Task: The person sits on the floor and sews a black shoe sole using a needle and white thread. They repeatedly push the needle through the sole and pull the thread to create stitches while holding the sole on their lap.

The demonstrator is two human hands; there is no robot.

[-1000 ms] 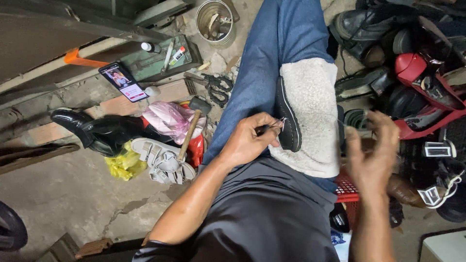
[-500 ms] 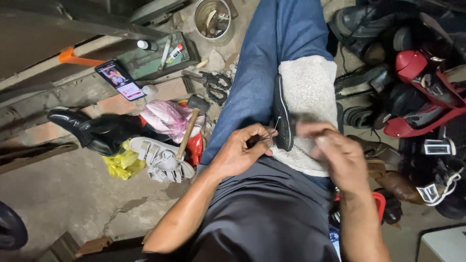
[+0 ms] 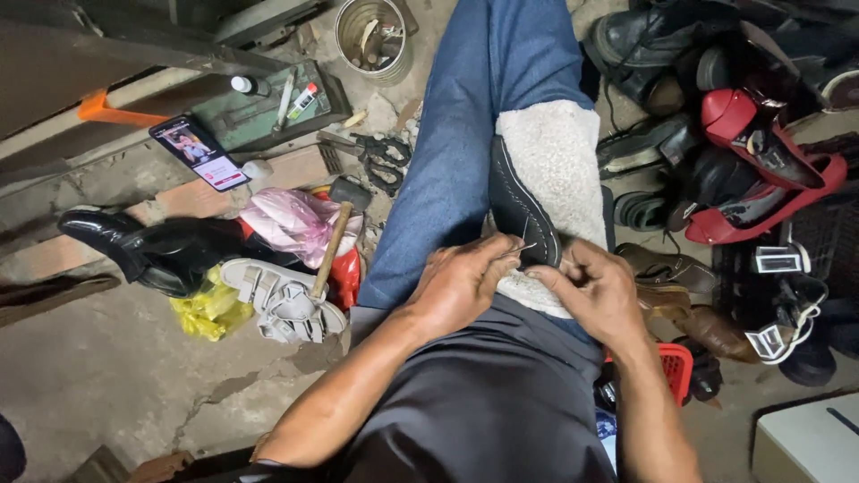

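Both hands were closed at the heel end of a black shoe that lay on a pale fleecy cloth over the person's right thigh. The left hand pinched a thin metal needle or awl against the shoe's edge; the right hand had its fingers curled shut just beside it, on what I could not tell.

Below the lap the ground was cracked grey concrete floor. Near the left knee lay a white strappy sandal, a yellow plastic bag, a wooden-handled hammer, a pink bag and a glossy black boot. Farther off were black scissors, a lit phone, a green tray with small bottles, and a metal tin. On the right sat a heap of dark shoes with a red shoe among them.

A second earlier the right hand had hung open and raised, well apart from the shoe; half a second earlier it was already coming down; now it met the left at the shoe.
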